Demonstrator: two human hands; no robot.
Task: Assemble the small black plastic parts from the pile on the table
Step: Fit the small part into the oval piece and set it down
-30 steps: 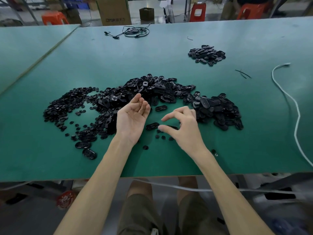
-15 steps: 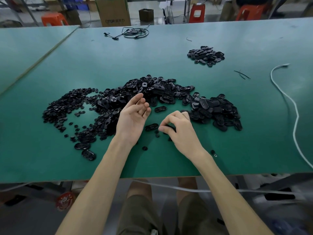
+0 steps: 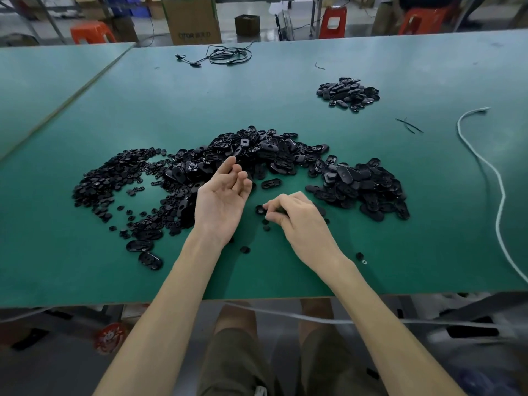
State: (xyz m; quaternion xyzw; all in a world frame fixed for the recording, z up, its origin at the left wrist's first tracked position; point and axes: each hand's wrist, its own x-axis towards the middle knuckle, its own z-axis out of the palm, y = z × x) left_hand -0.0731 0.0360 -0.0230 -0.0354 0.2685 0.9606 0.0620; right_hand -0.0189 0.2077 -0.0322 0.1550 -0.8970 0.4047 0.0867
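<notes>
A wide pile of black oval plastic parts [image 3: 257,155] spreads across the middle of the green table [image 3: 285,270], with smaller round black parts [image 3: 114,178] heaped at its left. My left hand [image 3: 221,198] lies palm up just in front of the pile, fingers relaxed and empty. My right hand [image 3: 297,215] is down on the table to its right, fingertips curled and pinching an oval black part [image 3: 260,209] that lies there. A few loose small round pieces [image 3: 245,249] lie between and below my hands.
A smaller heap of black parts [image 3: 347,94] sits at the far right. A white cable [image 3: 497,178] curves along the right side, a black cable [image 3: 225,54] lies at the far edge. Orange stools [image 3: 91,31] and cardboard boxes [image 3: 191,18] stand beyond the table.
My right hand dropped onto the table and its fingers closed on an oval part. My left hand stayed palm up, its fingers curling slightly.
</notes>
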